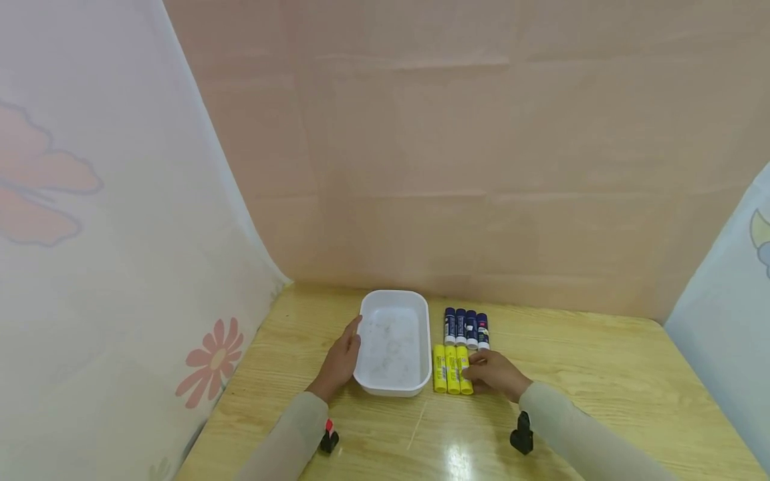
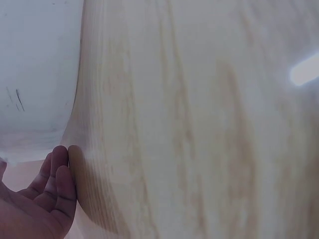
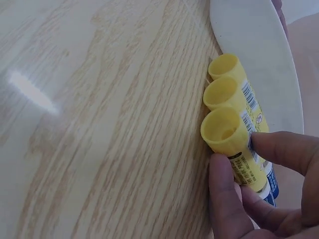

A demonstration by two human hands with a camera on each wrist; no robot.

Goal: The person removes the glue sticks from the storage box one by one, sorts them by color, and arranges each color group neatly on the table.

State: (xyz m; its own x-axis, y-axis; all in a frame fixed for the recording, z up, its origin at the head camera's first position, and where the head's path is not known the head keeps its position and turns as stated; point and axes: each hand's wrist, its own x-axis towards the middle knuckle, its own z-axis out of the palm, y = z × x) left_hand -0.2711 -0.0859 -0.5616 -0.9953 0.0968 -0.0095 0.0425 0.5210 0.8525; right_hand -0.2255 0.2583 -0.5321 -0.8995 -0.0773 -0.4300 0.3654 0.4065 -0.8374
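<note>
Beside the left wall of a white plastic tray is my left hand, its fingers lying along the side. In the left wrist view that hand has loosely bent fingers near the tray's edge. My right hand pinches the rightmost of three yellow glue sticks between thumb and fingers. The right wrist view shows this glue stick's hollow end facing the camera. The other two yellow glue sticks lie side by side, left of it. Nothing lies in the tray.
Behind the yellow row lie several dark blue glue sticks with white ends, side by side. All rest on a wood-grain table. A brown sheet hangs along the back, and a flowered white cloth borders the left.
</note>
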